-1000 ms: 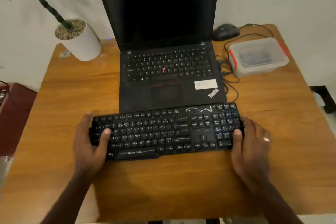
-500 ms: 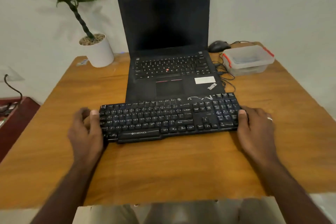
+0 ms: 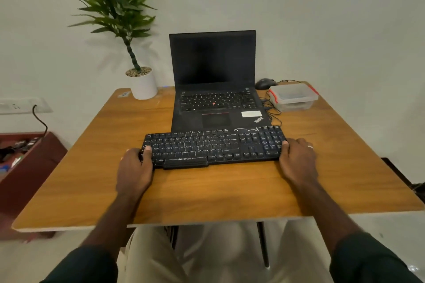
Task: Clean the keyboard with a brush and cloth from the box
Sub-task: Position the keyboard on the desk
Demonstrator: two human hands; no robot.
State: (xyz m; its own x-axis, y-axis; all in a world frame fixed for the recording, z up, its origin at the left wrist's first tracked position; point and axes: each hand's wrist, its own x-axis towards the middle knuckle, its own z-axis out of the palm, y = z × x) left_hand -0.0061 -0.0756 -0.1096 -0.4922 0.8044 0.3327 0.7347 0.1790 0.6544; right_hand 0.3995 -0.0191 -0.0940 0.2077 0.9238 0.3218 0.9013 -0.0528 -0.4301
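A black keyboard (image 3: 213, 146) lies flat on the wooden table (image 3: 207, 193), just in front of the laptop. My left hand (image 3: 134, 167) grips its left end, thumb on the keys. My right hand (image 3: 297, 158) holds the right end, with the thumb against the edge. At the back right of the table stands a clear plastic box (image 3: 293, 96) with a lid and red clips. Its contents are hard to make out. No brush or cloth shows outside it.
An open black laptop (image 3: 215, 99) stands behind the keyboard. A black mouse (image 3: 264, 83) and its cables lie beside the box. A potted plant (image 3: 143, 85) stands at the back left. A dark red cabinet (image 3: 25, 167) is left of the table.
The camera has tilted up and pulled back, showing more wall and the table's front edge. Both hands stay on the keyboard's ends; the left thumb has moved nearer the edge.
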